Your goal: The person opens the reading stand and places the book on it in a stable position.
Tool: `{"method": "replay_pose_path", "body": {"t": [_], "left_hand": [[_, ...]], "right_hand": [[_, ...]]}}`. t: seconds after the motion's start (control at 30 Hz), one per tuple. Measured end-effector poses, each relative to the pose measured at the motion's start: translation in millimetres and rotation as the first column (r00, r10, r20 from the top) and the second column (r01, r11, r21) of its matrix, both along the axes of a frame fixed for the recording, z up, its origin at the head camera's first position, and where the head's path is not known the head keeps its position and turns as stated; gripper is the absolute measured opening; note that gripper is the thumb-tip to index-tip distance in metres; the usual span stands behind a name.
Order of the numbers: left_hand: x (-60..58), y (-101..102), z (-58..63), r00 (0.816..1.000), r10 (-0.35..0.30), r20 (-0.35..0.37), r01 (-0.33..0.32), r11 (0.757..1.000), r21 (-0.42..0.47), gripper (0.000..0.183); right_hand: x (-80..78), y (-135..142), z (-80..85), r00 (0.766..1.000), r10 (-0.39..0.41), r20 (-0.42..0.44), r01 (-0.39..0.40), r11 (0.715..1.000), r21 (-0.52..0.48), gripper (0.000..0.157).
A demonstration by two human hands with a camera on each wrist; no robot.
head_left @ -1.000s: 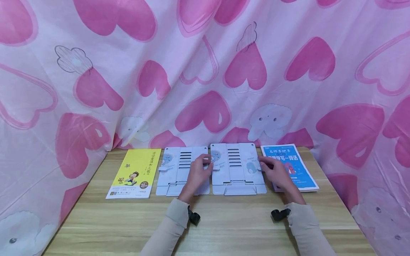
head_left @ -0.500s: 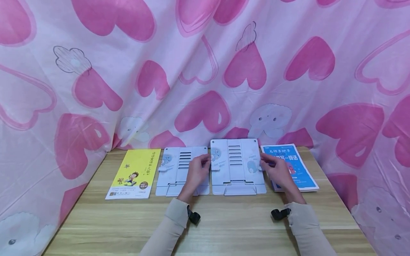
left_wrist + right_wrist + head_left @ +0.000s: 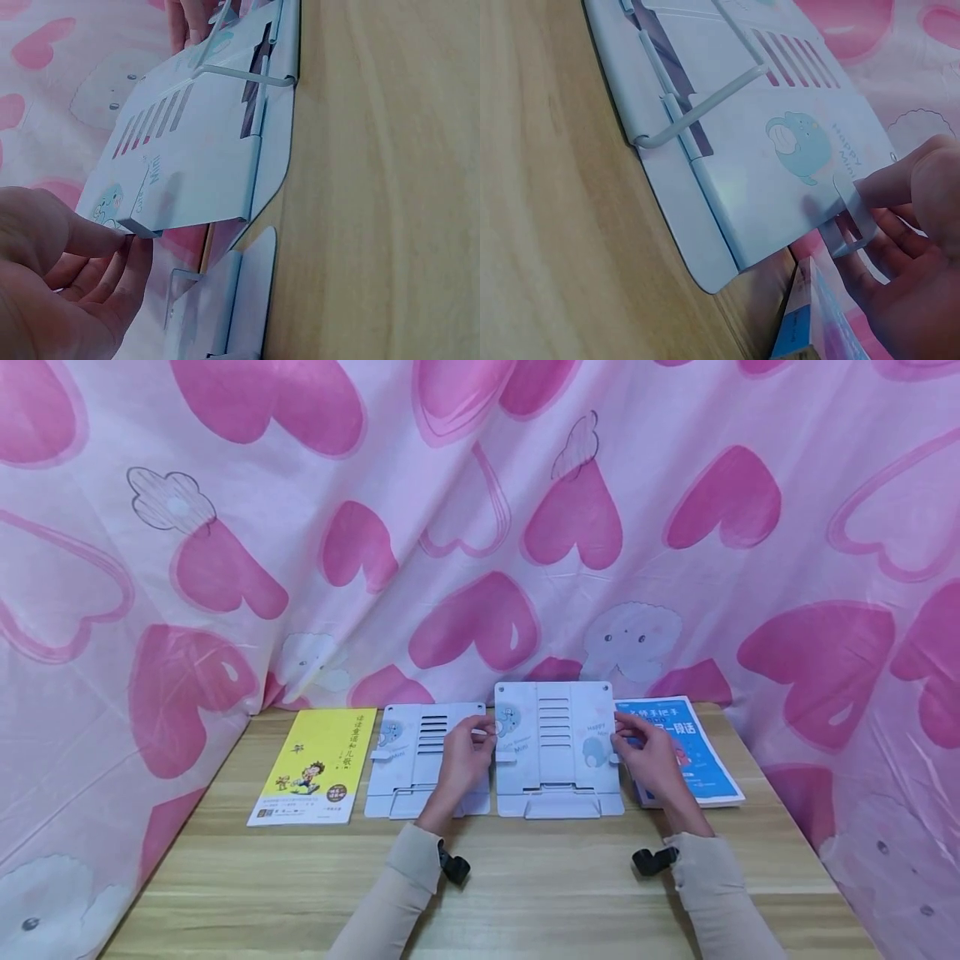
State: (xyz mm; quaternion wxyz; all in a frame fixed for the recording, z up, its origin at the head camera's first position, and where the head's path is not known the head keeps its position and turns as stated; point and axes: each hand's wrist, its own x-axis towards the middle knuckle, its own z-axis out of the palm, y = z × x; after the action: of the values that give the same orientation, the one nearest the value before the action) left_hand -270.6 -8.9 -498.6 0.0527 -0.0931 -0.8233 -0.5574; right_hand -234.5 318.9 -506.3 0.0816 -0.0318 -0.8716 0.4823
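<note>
A pale blue metal book stand (image 3: 555, 767) with slots and a small cartoon print stands tilted up from its flat base on the table. My left hand (image 3: 467, 762) pinches its left side edge. In the left wrist view, the thumb (image 3: 94, 234) lies on the panel's face beside a small folded clip. At the opposite edge, my right hand (image 3: 652, 764) grips the panel, thumb in front and fingers behind, next to another clip (image 3: 855, 217). A matching book stand (image 3: 405, 768) rests just left, partly hidden behind my left hand.
A yellow book (image 3: 315, 768) lies at the left of the wooden table (image 3: 540, 893). On the right, partly behind my right hand, lies a blue book (image 3: 708, 768). A pink heart-patterned curtain (image 3: 465, 610) hangs behind the table and along its sides.
The right-hand book stand's panel has been raised to a steeper tilt, its top edge now higher. Both hands have risen slightly with it, while the other stand and the books stay put.
</note>
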Motion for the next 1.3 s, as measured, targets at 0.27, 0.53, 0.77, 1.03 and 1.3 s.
{"method": "replay_pose_path", "body": {"t": [0.27, 0.53, 0.77, 1.03, 1.3], "left_hand": [[1.8, 0.4, 3.5, 0.999, -0.002, -0.054, 0.003, 1.0, 0.019, 0.028], [4.1, 1.7, 6.6, 0.993, -0.021, -0.112, 0.028, 0.998, 0.064, 0.029], [7.8, -0.1, 8.6, 0.99, -0.028, -0.137, 0.037, 0.997, 0.063, 0.029], [8.4, -0.4, 9.6, 0.982, -0.032, -0.185, 0.049, 0.995, 0.083, 0.028], [8.9, -0.1, 8.3, 0.977, -0.032, -0.209, 0.049, 0.996, 0.078, 0.027]], "right_hand": [[4.4, -0.3, 5.9, 1.0, -0.011, -0.021, 0.011, 1.0, 0.003, 0.047], [10.3, 0.6, 6.2, 0.992, 0.002, -0.124, -0.01, 0.998, -0.06, 0.042], [16.5, 1.3, 7.8, 0.982, 0.024, -0.185, -0.046, 0.992, -0.114, 0.036], [26.2, 3.1, 10.9, 0.979, 0.027, -0.201, -0.05, 0.993, -0.106, 0.034], [29.8, 8.0, 7.1, 0.968, 0.054, -0.245, -0.079, 0.992, -0.095, 0.028]]}}
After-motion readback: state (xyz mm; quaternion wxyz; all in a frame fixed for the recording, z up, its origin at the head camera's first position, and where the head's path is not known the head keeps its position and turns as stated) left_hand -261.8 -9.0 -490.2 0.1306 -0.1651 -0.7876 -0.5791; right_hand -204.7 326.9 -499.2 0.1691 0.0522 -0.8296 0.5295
